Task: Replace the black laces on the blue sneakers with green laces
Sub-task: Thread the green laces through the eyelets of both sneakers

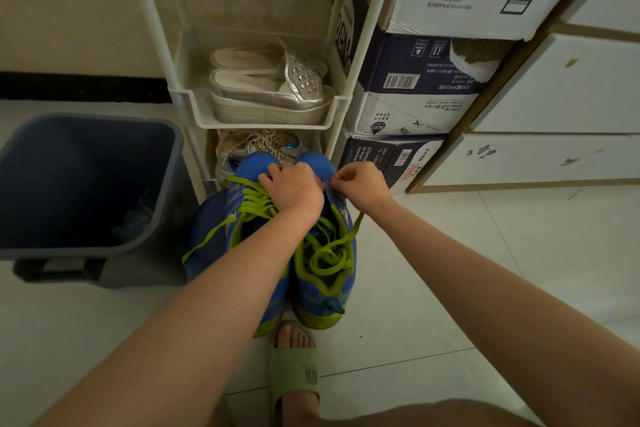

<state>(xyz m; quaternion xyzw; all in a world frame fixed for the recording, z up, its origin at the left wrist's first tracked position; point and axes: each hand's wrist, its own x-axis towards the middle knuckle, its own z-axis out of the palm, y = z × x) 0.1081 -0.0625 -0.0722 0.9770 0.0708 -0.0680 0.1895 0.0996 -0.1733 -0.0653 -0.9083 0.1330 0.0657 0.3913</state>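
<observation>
Closest to the camera stands a foot in a green slipper (294,378) on the floor (450,288). Just in front of it are the two blue sneakers (308,295), side by side, with their toes towards the white rack (266,123).

On the left sneaker (204,239) a green lace (249,204) already crosses through the eyelets; its ends hang loose and are not tied. On the right sneaker (315,163) the second green lace (329,256) lies mostly as a loose heap in the opening. I judge the threading there is only at its beginning, near the toe. No black lace is visible on either shoe.

The left hand (294,191) rests curled on the front part of the right sneaker; what its fingers hold is hidden. The right hand (362,187) pinches, as it seems, the end of this lace between thumb and finger. So about half of the work seems done, and lacing the right shoe is left.

The dark bin (69,246) on the left holds something pale and crumpled at its bottom; what it is I cannot tell. The rack carries silver platform sandals (270,94) in its middle tray and another pale pair (256,146) below. The stacked cardboard boxes (415,90) are closed.
</observation>
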